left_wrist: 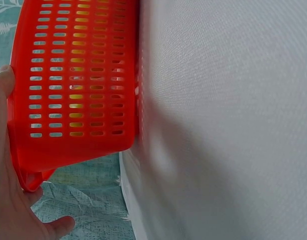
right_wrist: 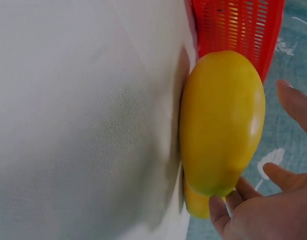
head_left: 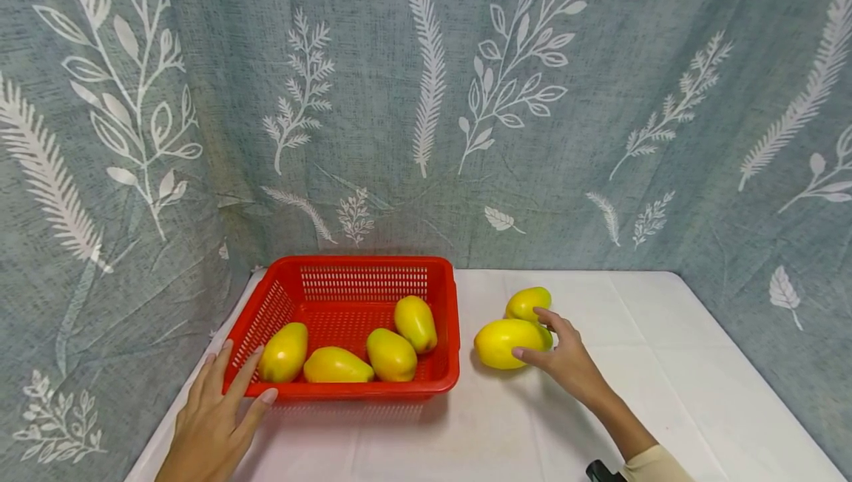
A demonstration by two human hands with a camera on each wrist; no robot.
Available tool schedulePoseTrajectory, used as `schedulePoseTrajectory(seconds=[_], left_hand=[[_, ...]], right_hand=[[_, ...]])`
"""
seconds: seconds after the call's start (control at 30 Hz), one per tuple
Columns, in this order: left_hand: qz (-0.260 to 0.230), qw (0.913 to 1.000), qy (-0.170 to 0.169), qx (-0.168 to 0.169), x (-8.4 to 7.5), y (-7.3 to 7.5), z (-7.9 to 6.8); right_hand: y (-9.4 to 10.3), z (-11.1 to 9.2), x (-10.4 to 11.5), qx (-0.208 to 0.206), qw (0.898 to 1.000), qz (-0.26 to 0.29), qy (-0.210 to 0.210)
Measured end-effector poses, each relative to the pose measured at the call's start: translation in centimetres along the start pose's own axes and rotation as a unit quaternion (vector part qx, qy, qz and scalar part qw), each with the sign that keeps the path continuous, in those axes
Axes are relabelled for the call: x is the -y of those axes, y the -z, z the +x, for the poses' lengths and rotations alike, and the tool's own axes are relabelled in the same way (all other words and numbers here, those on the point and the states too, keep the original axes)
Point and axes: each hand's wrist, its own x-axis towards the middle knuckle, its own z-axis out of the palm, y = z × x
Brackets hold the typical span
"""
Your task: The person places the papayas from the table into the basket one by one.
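My left hand (head_left: 216,415) rests at the near left corner of a red plastic basket (head_left: 359,391), its fingers fairly straight along the left rim and its thumb at the front rim. Several yellow mangoes lie inside, among them a mango (head_left: 282,352) close to that hand. To the right of the basket, a large yellow mango (head_left: 504,344) lies on the white cloth. Around its greenish right end is my right hand (head_left: 566,360), thumb and fingers spread apart, fingertips right at the fruit in the right wrist view. Just behind lies another mango (head_left: 528,302).
A white cloth (head_left: 639,364) covers the table. Blue-grey curtains (head_left: 373,134) with white leaf prints hang behind it and along both sides. The basket's perforated side wall (left_wrist: 73,90) stands close to the table's left edge.
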Motion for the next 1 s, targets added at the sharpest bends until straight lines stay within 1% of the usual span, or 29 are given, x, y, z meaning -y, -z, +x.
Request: schedulePoseTrajectory(seconds=[0.07, 0.3, 0.6, 0.8, 0.87, 1.0], left_hand=[[0.000, 1.0000, 0.001, 0.001, 0.0, 0.0, 0.0], [0.006, 0.9997, 0.011, 0.019, -0.1, 0.1, 0.1], [-0.002, 1.0000, 0.001, 0.003, 0.0, -0.1, 0.0], [0.001, 1.0000, -0.005, -0.002, 0.2, -0.1, 0.1], [0.003, 1.0000, -0.003, 0.001, 0.2, -0.1, 0.1], [0.006, 0.9998, 0.007, 0.018, 0.0, 0.1, 0.3]], right_hand=[[-0.1, 0.2, -0.1, -0.001, 1.000, -0.006, 0.001], [-0.3, 0.5, -0.3, -0.009, 1.000, -0.019, 0.003], [-0.7, 0.3, -0.1, -0.022, 0.999, -0.036, 0.013], [-1.0, 0.4, 0.0, -0.020, 0.998, -0.052, 0.011], [-1.2, 0.5, -0.1, -0.019, 0.998, -0.059, 0.013], [-1.6, 0.6, 0.0, -0.014, 0.997, -0.069, 0.012]])
